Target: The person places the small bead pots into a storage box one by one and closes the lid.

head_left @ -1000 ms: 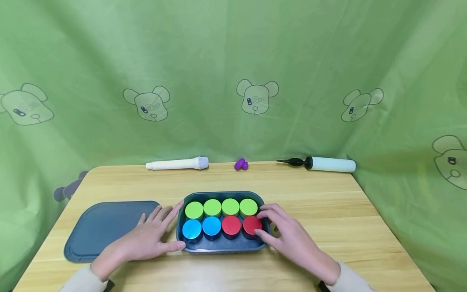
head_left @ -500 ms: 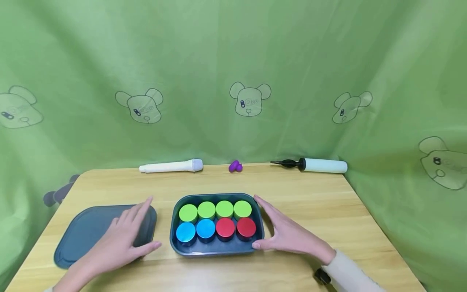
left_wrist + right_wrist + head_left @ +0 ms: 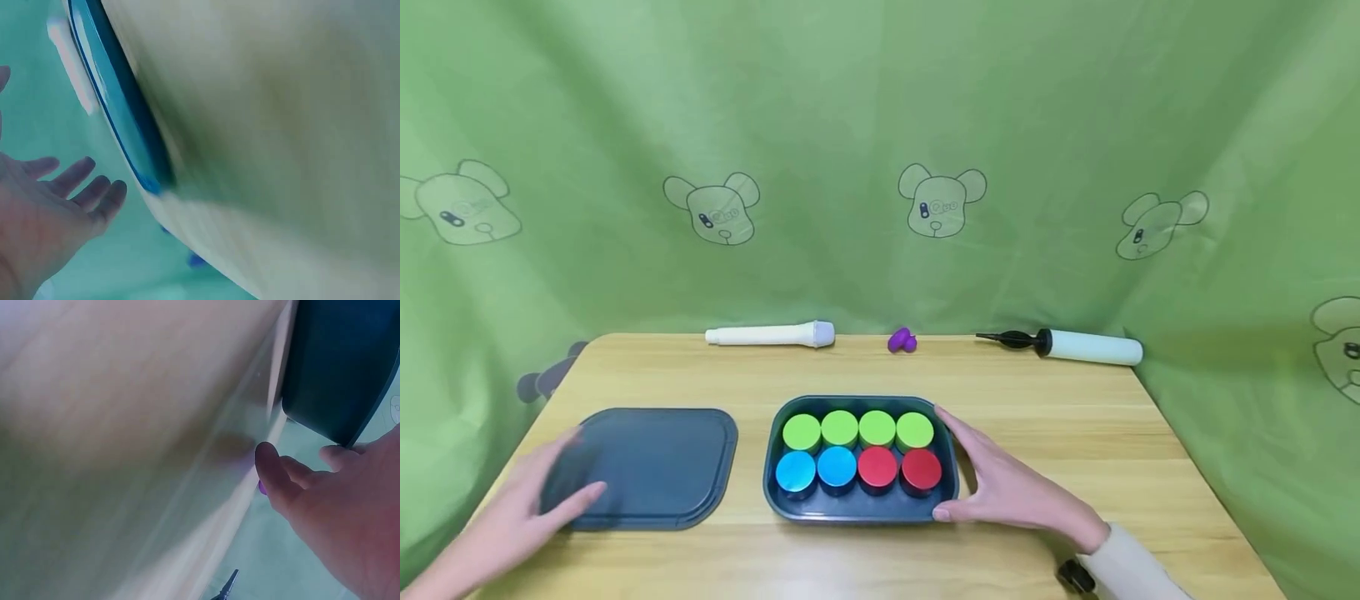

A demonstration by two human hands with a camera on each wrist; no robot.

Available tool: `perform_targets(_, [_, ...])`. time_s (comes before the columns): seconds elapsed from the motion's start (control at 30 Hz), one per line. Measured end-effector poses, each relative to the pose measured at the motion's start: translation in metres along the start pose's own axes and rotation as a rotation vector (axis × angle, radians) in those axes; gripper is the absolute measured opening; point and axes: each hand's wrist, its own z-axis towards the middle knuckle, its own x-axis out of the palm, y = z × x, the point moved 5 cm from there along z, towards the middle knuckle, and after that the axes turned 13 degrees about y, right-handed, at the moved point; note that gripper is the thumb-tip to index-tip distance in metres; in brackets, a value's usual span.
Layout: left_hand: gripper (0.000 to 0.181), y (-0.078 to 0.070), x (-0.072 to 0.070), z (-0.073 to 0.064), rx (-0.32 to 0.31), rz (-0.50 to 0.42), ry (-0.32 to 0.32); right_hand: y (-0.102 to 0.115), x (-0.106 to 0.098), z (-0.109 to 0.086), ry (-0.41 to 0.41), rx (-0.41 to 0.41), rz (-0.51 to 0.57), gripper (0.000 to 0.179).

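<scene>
A dark blue-grey rectangular box (image 3: pixel 850 510) with rounded corners stands in the middle of the table. Inside it is a back row of round jars with green lids (image 3: pixel 840 428). Its front row has two blue lids (image 3: pixel 796 472) and two red lids (image 3: pixel 921 470). My right hand (image 3: pixel 1011 487) spans the box's right end, fingers at the far corner and thumb at the near one. To the left lies a flat dark lid (image 3: pixel 655 467). My left hand (image 3: pixel 523 508) is at the lid's left edge, fingers and thumb spread; contact cannot be made out.
Along the table's back edge lie a white microphone-shaped thing (image 3: pixel 771 335), a small purple object (image 3: pixel 902 340) and a white hand pump (image 3: pixel 1090 346) with a black nozzle. A green curtain (image 3: pixel 865 167) with bear heads hangs behind. The wooden table (image 3: pixel 1037 400) extends right of the box.
My left hand has left the box's left side and moved left, across the lid, to its far left edge. My right hand has shifted from the red-lidded jar onto the box's right end.
</scene>
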Motion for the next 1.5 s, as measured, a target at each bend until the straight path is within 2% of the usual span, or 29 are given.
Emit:
perform_targets(0.07, [0.081, 0.018, -0.01, -0.004, -0.024, 0.008, -0.03, -0.001, 0.001, 0.0, 0.004, 0.003, -0.003, 0.13])
perform_targets(0.13, [0.075, 0.032, -0.019, -0.005, -0.061, 0.004, -0.035, -0.002, 0.002, 0.0, 0.012, 0.009, -0.008, 0.129])
perform_targets(0.27, [0.058, 0.052, -0.027, -0.002, -0.153, -0.041, 0.012, -0.004, 0.002, -0.003, 0.02, 0.025, -0.008, 0.129])
perform_targets(0.37, [0.052, 0.064, -0.026, 0.003, -0.199, -0.053, 0.055, -0.004, 0.002, -0.003, 0.024, 0.031, 0.002, 0.129])
perform_targets(0.47, [0.045, 0.072, -0.025, 0.009, -0.173, -0.059, 0.041, -0.004, 0.001, -0.003, 0.027, 0.04, 0.016, 0.129])
perform_targets(0.67, [0.03, 0.076, -0.024, 0.016, -0.088, -0.045, -0.02, -0.003, 0.003, -0.001, 0.038, 0.07, 0.053, 0.127])
perform_targets(0.77, [0.033, 0.077, -0.023, 0.017, -0.064, -0.063, -0.027, -0.003, 0.003, -0.002, 0.055, 0.081, 0.064, 0.126])
perform_targets(0.9, [0.042, 0.08, -0.024, 0.016, -0.043, -0.134, -0.022, -0.001, 0.002, -0.002, 0.062, 0.073, 0.075, 0.126])
perform_targets(1.0, [0.047, 0.085, -0.025, 0.016, -0.036, -0.223, 0.024, -0.001, 0.001, -0.004, 0.057, 0.083, 0.077, 0.126])
perform_targets(1.17, [0.052, 0.094, -0.032, 0.01, -0.063, -0.465, 0.112, -0.002, 0.001, 0.0, 0.061, 0.093, 0.089, 0.125])
perform_targets(1.3, [0.053, 0.099, -0.032, 0.008, -0.084, -0.65, 0.184, -0.002, 0.001, 0.0, 0.062, 0.083, 0.094, 0.124])
perform_targets(1.5, [0.059, 0.1, -0.024, 0.007, -0.019, -0.959, 0.347, -0.002, -0.001, -0.003, 0.053, 0.083, 0.075, 0.125])
